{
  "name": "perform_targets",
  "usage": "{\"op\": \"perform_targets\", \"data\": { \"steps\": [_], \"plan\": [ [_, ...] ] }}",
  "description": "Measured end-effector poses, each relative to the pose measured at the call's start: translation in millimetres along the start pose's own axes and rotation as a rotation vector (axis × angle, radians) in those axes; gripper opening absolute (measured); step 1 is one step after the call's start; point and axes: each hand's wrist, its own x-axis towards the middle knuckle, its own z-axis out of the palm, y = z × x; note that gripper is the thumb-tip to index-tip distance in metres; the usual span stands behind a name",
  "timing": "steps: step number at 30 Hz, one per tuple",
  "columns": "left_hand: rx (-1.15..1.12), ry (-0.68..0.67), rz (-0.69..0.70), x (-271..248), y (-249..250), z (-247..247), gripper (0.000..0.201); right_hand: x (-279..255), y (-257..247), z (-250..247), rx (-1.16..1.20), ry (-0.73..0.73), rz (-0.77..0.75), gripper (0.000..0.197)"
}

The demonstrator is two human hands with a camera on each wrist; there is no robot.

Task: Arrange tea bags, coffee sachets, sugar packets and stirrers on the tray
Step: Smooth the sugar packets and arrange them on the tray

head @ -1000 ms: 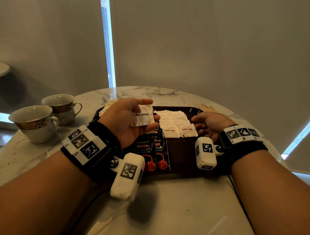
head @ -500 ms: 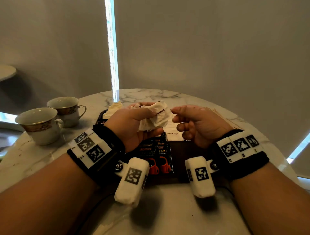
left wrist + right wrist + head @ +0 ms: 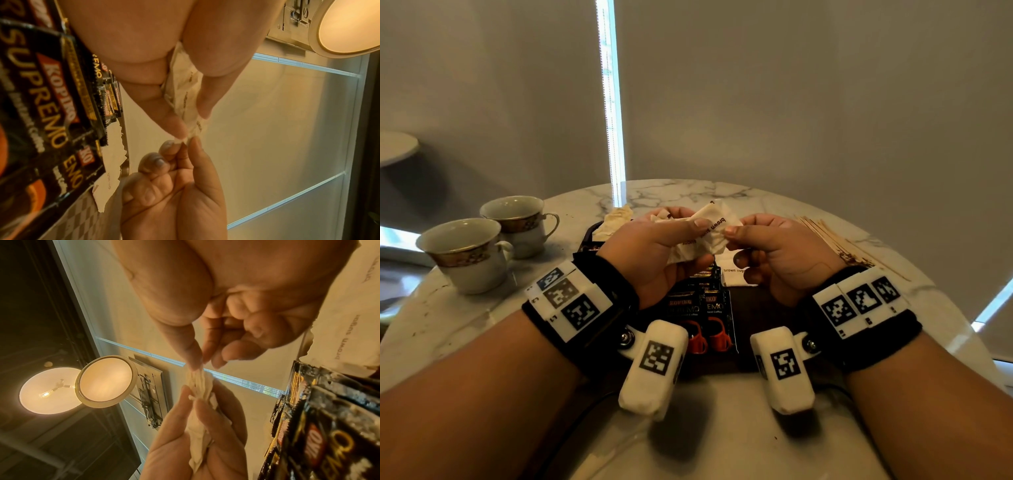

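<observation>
So, head view first: both hands are up over the tray (image 3: 585, 255), sharing a little bunch of brown sugar packets (image 3: 702, 236). The left hand (image 3: 654, 253) has them tucked between thumb and curled fingers, and the right hand (image 3: 774, 253) is pinching the free corner at about 3 o'clock of the bunch, other fingers folded in. These are thin paper sachets, already crumpled, so I'd guess light, floppy and easy to tear. Best grabbed flat by an edge, not squeezed in the middle. The tray holds black coffee sachets (image 3: 702, 308) at 6 o'clock below the hands, another sugar packet (image 3: 734, 274) just right of them, and a pale crumpled thing at 11 o'clock that may be tea bags, can't tell. Stirrers (image 3: 832, 240) lie fanned at 3 o'clock; whether they sit on the tray or the table I can't tell. The 2 cups (image 3: 482, 246) at 9 o'clock look empty.

Left wrist view: the left hand's thumb and fingers (image 3: 172, 123) clamp the packets (image 3: 185, 91), and the right hand (image 3: 174, 186) nips the very tip from 6 o'clock. Coffee sachets (image 3: 41, 97) overlap in a row at 9 o'clock.

Right wrist view: same deal, right thumb and forefinger pinching the top of the packets (image 3: 200, 402), left hand (image 3: 195, 443) wrapped round them at 6 o'clock.
</observation>
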Motion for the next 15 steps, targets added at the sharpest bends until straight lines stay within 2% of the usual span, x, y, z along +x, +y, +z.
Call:
{"op": "perform_targets", "data": {
  "steps": [7, 12, 15],
  "plan": [
    [-0.030, 0.005, -0.023, 0.7, 1.6, -1.5, 0.012, 0.6, -2.5, -1.3, 0.069, 0.013, 0.001, 0.007],
    [0.049, 0.043, -0.036, 1.4, 3.6, -3.2, 0.025, 2.3, -5.4, -1.8, 0.175, 0.066, -0.013, 0.006],
    [0.048, 0.034, -0.052, -0.9, 3.7, -1.1, 0.020, 3.9, -4.1, -0.8, 0.198, 0.096, -0.047, 0.006]
  ]
}}
